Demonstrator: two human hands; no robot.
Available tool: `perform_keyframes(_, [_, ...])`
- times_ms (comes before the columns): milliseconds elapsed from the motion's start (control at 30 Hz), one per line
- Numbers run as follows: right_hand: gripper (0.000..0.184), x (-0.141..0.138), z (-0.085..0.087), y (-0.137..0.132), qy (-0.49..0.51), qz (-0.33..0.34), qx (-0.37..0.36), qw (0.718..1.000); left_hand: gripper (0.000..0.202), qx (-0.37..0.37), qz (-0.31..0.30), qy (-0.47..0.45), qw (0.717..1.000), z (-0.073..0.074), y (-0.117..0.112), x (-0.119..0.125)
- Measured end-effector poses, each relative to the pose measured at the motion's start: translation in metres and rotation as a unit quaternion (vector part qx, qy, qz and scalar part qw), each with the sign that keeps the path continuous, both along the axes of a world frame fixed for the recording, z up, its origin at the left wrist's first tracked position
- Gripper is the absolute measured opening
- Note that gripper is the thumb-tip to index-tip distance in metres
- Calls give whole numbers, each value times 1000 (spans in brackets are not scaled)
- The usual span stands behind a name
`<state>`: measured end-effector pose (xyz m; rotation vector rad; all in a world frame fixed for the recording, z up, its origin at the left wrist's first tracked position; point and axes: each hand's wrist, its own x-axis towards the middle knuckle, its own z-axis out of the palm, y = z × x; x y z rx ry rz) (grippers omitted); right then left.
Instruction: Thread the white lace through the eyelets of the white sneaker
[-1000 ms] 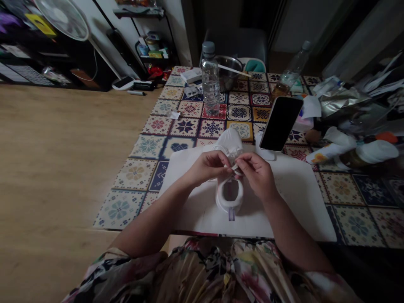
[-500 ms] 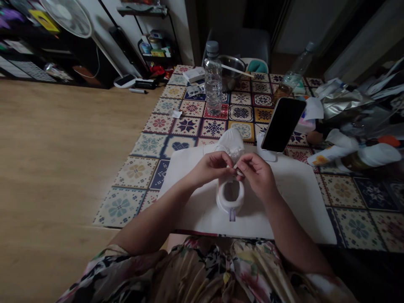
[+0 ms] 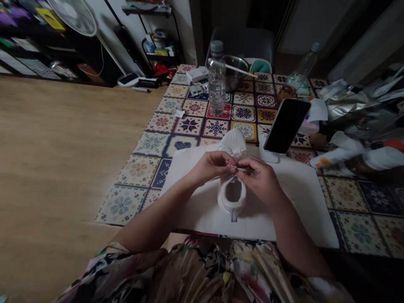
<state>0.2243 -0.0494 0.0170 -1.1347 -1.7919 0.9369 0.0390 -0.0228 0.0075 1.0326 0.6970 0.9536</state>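
A white shoe (image 3: pixel 235 138) lies on a white sheet (image 3: pixel 195 219), its toe pointing away from me and its heel opening toward me. Above the shoe's tongue, my left hand (image 3: pixel 214 165) pinches a white shoelace (image 3: pixel 241 169) between thumb and fingers. My right hand (image 3: pixel 260 174) meets it from the other side, its fingertips closed on the same lace. Both hands hide the middle of the shoe, so the eyelets cannot be made out.
A phone (image 3: pixel 286 126) leans on a white stand just beyond the sheet. Farther back are a clear bottle (image 3: pixel 216 80), a metal pot (image 3: pixel 235 69) and a second bottle (image 3: pixel 299 71). White containers (image 3: pixel 339 153) and bags crowd the right side of the patterned table (image 3: pixel 135 168).
My right hand's fingers have turned flatter and hold the lace out sideways. My left hand stays nearly in place. The whole view has shifted slightly.
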Motion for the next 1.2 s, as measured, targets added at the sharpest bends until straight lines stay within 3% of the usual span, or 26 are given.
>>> perform_keyframes(100, [5,-1,2,1,-9,-6,30,999,37,5,5,27,1000,1,0,-2])
perform_keyframes(300, [1,-1,-1,1,14,60,3,998,37,-7,12,31,999,3,0,-2])
perform_keyframes(433, [11,-3,1,0,-63,10,117,991,36,-29,9,23,999,0,0,-2])
perform_keyframes(567, [5,-6,3,-1,-110,-5,257,960,39,-34,8,31,999,-3,2,-3])
perform_keyframes(667, [8,-4,6,-1,-117,-1,291,950,40,-25,10,29,999,-5,3,-3])
perform_keyframes(767, [9,1,11,0,-85,27,282,955,42,-10,39,33,999,-7,5,-2])
perform_keyframes(1000, [15,9,19,0,-52,181,214,958,48,53,108,57,991,-18,13,-1])
perform_keyframes(1200, [17,9,17,2,-53,220,182,957,41,148,145,121,971,-23,14,-1])
